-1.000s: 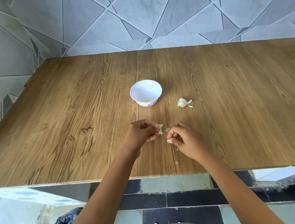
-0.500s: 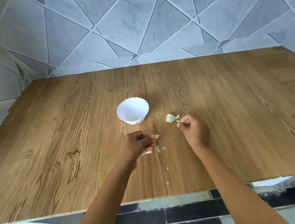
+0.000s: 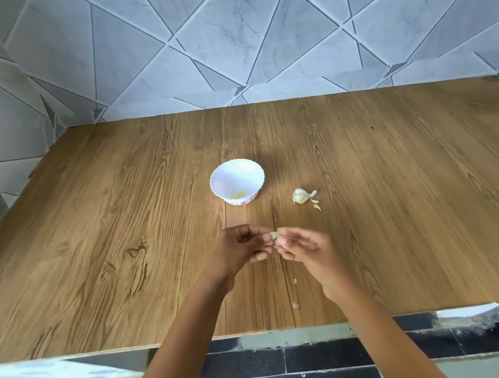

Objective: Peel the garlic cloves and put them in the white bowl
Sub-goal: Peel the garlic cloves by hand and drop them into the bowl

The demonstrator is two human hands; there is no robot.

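I see the right hand (image 3: 307,249) back from the garlic pieces (image 3: 301,196) on the right, now meeting the left hand (image 3: 243,247) above the table (image 3: 91,239), both hands pinching one garlic clove (image 3: 274,235) between their fingertips, just near of the white bowl (image 3: 240,174).

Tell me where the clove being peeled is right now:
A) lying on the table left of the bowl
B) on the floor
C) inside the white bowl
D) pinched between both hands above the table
D: the garlic clove sits between the fingertips of the left hand and the right hand, on the near side of the white bowl.
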